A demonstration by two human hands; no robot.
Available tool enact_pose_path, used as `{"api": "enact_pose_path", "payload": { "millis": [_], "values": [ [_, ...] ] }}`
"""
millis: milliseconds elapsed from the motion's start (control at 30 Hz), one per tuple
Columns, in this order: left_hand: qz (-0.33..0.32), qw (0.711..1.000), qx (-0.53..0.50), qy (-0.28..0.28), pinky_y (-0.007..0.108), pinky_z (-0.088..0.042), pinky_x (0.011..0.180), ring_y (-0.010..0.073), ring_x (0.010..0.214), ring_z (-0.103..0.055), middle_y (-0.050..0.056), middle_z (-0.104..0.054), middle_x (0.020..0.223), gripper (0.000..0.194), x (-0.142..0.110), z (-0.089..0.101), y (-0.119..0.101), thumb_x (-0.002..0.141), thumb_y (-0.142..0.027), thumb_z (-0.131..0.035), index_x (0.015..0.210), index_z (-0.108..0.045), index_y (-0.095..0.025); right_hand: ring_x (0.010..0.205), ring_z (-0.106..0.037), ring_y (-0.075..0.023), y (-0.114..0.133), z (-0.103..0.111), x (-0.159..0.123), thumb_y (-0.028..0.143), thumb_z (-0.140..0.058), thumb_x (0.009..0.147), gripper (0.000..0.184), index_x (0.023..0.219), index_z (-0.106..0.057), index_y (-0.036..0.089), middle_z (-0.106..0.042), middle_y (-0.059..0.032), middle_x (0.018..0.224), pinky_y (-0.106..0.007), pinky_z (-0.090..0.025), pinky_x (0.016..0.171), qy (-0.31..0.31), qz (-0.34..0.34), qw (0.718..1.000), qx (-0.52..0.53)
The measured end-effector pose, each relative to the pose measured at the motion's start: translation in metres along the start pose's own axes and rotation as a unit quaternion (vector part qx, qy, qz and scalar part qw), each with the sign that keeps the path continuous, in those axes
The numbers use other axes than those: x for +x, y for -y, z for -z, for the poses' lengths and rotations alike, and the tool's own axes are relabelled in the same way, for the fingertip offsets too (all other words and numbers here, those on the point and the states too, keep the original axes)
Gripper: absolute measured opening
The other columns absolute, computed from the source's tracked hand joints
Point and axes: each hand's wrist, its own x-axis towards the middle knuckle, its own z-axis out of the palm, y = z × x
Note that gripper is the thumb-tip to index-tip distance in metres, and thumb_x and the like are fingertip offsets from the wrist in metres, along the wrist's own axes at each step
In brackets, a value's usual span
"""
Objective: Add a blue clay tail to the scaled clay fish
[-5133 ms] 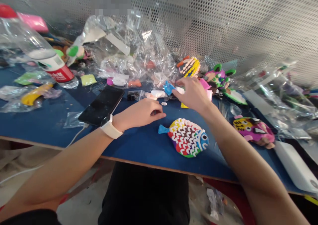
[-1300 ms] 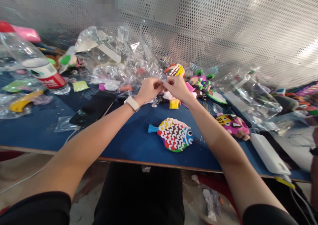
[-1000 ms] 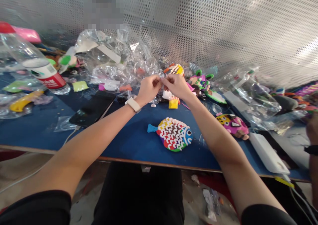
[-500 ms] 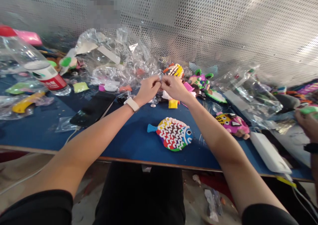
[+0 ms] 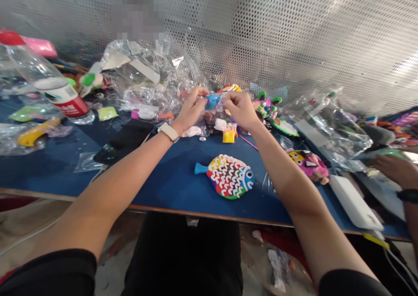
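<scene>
Between my hands, above the back of the blue table, is a clear plastic packet with a blue lump of what looks like modelling clay (image 5: pixel 213 101). My left hand (image 5: pixel 193 107) pinches its left side between thumb and fingers. On the other side my right hand (image 5: pixel 241 108) grips the clear wrapping, fingers curled in. Below them lies a yellow clay packet (image 5: pixel 229 133) beside a white lump (image 5: pixel 220 124). Nearer to me rests a flat clay fish (image 5: pixel 228 176) with a blue tail, blue head and white scale marks over several colours.
A phone (image 5: pixel 124 142) and a red-capped bottle (image 5: pixel 62 93) are on the left. Crumpled clear bags (image 5: pixel 146 78) line the mesh wall. To the right are a pink clay figure (image 5: pixel 308 164), a white power bank (image 5: pixel 355 201) and another person's hand (image 5: pixel 393 167).
My hands have moved apart, and the blue packet now shows between them. The other person's hand at the right has shifted left and lower.
</scene>
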Motion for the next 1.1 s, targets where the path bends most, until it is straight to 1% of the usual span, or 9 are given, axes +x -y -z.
{"api": "enact_pose_path", "payload": {
  "millis": [100,200,367,567,633,733,900,1000,1100],
  "values": [
    [0.067,0.992,-0.096,0.037,0.033,-0.061,0.078,0.0177,0.086,-0.071,0.006,-0.070,0.104,0.021,0.001,-0.003,0.004,0.107,-0.039,-0.059,0.123,-0.061,-0.025,0.072,-0.056,-0.0173,-0.002,0.005,0.001,0.022,-0.057,0.093,0.026,0.070,-0.045,0.026,-0.057,-0.0019,0.074,-0.035,-0.053,0.075,-0.013,0.010,0.999,0.049],
    [0.074,0.989,-0.128,0.019,0.034,-0.063,0.072,0.0159,0.074,-0.070,0.005,-0.070,0.096,0.028,0.000,-0.007,0.004,0.107,-0.045,-0.065,0.126,-0.062,-0.026,0.082,-0.065,-0.0199,-0.004,0.007,0.000,0.022,-0.064,0.089,0.013,0.082,-0.054,0.027,-0.063,-0.0031,0.085,-0.037,-0.058,0.079,-0.031,0.003,0.998,0.060],
    [0.076,0.987,-0.143,0.002,0.032,-0.063,0.071,0.0152,0.078,-0.070,0.006,-0.073,0.101,0.032,0.000,-0.007,0.004,0.105,-0.050,-0.069,0.125,-0.064,-0.027,0.098,-0.074,-0.0223,-0.008,0.007,0.000,0.023,-0.069,0.087,0.008,0.094,-0.068,0.025,-0.072,-0.0046,0.097,-0.039,-0.063,0.087,-0.052,-0.012,0.997,0.061],
    [0.051,0.995,-0.089,-0.014,0.029,-0.057,0.066,0.0144,0.078,-0.069,0.007,-0.074,0.104,0.039,0.004,-0.002,0.009,0.106,-0.059,-0.063,0.124,-0.065,-0.025,0.096,-0.078,-0.0260,-0.020,0.006,0.001,0.027,-0.077,0.085,0.022,0.106,-0.083,0.022,-0.080,-0.0075,0.102,-0.044,-0.067,0.088,-0.061,-0.008,0.995,0.081],
    [0.037,0.996,-0.078,-0.008,0.029,-0.056,0.066,0.0144,0.078,-0.069,0.007,-0.074,0.102,0.038,0.005,-0.001,0.009,0.105,-0.058,-0.064,0.121,-0.066,-0.024,0.096,-0.079,-0.0262,-0.023,0.005,0.000,0.027,-0.080,0.083,0.025,0.107,-0.084,0.022,-0.082,-0.0077,0.104,-0.045,-0.067,0.090,-0.062,-0.001,0.994,0.086],
    [0.019,0.998,-0.066,-0.002,0.027,-0.056,0.068,0.0146,0.082,-0.070,0.007,-0.075,0.103,0.028,0.003,0.000,0.004,0.104,-0.049,-0.069,0.114,-0.068,-0.023,0.098,-0.079,-0.0262,-0.025,0.004,-0.001,0.027,-0.083,0.082,0.025,0.107,-0.084,0.023,-0.082,-0.0069,0.107,-0.045,-0.068,0.093,-0.055,-0.001,0.995,0.085],
    [0.036,0.998,-0.055,-0.012,0.027,-0.057,0.068,0.0142,0.082,-0.069,0.006,-0.075,0.102,0.025,-0.002,-0.004,-0.007,0.106,-0.047,-0.066,0.110,-0.065,-0.023,0.101,-0.081,-0.0247,-0.018,0.000,-0.003,0.021,-0.081,0.082,0.016,0.098,-0.082,0.024,-0.083,-0.0053,0.105,-0.045,-0.067,0.100,-0.063,0.003,0.989,0.132],
    [0.034,0.995,-0.085,-0.027,0.026,-0.057,0.070,0.0135,0.082,-0.068,0.006,-0.075,0.103,0.026,-0.002,-0.006,-0.007,0.103,-0.047,-0.071,0.108,-0.065,-0.022,0.100,-0.081,-0.0242,-0.017,-0.001,-0.002,0.025,-0.080,0.085,0.012,0.097,-0.080,0.024,-0.083,-0.0052,0.102,-0.044,-0.066,0.102,-0.066,-0.015,0.990,0.120],
    [0.038,0.992,-0.110,-0.041,0.024,-0.055,0.066,0.0132,0.080,-0.065,0.005,-0.074,0.097,0.028,0.000,-0.006,-0.001,0.099,-0.048,-0.076,0.104,-0.067,-0.022,0.100,-0.081,-0.0256,-0.022,0.000,0.000,0.033,-0.085,0.084,0.020,0.101,-0.082,0.023,-0.084,-0.0068,0.103,-0.045,-0.068,0.101,-0.058,0.011,0.989,0.133]
  ]
}}
